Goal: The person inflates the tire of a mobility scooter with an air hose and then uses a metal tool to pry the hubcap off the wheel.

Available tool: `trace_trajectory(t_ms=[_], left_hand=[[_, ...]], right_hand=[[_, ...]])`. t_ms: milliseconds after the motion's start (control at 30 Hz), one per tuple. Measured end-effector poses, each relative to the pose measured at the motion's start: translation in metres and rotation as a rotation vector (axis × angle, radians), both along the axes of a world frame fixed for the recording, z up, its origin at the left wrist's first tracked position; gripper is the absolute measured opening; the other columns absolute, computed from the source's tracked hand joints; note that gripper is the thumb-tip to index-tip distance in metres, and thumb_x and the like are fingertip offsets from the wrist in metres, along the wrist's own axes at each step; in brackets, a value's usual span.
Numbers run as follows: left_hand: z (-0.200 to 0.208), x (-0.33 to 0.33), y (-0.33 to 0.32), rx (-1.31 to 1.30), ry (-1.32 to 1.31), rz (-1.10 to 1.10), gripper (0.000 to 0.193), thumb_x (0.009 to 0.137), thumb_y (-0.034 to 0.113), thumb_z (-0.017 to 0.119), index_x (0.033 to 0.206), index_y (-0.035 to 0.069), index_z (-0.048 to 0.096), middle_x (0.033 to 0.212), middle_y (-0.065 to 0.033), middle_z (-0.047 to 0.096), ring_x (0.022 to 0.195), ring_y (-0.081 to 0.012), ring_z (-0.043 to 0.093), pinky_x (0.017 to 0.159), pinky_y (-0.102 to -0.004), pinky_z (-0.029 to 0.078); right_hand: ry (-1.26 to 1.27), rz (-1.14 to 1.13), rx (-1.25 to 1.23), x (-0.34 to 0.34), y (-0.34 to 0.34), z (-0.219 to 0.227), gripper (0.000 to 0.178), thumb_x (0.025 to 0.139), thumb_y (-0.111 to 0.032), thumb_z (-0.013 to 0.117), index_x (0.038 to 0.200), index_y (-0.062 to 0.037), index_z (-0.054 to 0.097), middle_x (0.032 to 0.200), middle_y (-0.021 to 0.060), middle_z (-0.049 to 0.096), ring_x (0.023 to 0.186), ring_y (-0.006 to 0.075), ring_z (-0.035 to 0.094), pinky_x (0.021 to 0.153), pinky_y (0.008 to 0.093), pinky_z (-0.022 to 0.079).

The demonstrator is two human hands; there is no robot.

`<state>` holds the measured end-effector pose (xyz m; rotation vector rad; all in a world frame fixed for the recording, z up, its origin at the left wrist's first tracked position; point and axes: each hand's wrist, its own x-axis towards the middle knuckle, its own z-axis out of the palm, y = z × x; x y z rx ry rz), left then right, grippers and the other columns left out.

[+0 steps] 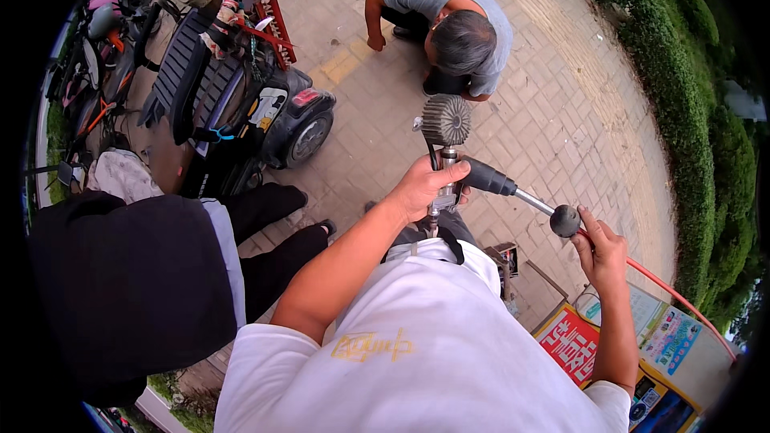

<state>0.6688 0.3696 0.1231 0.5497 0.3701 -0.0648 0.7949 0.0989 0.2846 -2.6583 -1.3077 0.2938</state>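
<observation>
The ribbed head (447, 120) looked to me like dull grey metal, while the rod (534, 200) was smooth, shiny metal and the black grip (489, 177) seemed of matt plastic. My white shirt (425, 305) was of matt cloth, and the paving (561, 112) had a rather rough surface.

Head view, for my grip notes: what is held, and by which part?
A metal tool: the left hand grips its body beside the ribbed round head; the right hand holds its far end, at the dark ball.
</observation>
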Motion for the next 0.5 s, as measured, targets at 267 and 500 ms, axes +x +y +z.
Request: trace_trajectory(t_ms=[267, 500], left_hand=[[-0.01, -0.035, 0.014, -0.012, 0.02, 0.065, 0.04, 0.089, 0.032, 0.061, 0.113, 0.002, 0.052, 0.088, -0.0122, 0.061, 0.073, -0.0209, 0.064, 0.063, -0.0349, 0.057], [-0.023, -0.049, 0.017, -0.041, 0.071, 0.277, 0.03, 0.085, 0.026, 0.066, 0.102, 0.003, 0.057, 0.09, -0.0103, 0.063, 0.077, -0.0218, 0.065, 0.063, -0.0391, 0.059]], right_hand=[[0.433, -0.059, 0.184, -0.004, 0.028, -0.047, 0.038, 0.085, -0.015, 0.067, 0.119, -0.0014, 0.059, 0.07, 0.012, 0.061, 0.058, 0.0145, 0.057, 0.054, 0.0281, 0.044], [0.907, -0.283, 0.22, -0.025, 0.065, -0.083, 0.035, 0.092, -0.021, 0.06, 0.12, -0.0008, 0.058, 0.066, -0.0034, 0.048, 0.061, 0.005, 0.04, 0.055, 0.0224, 0.037]])
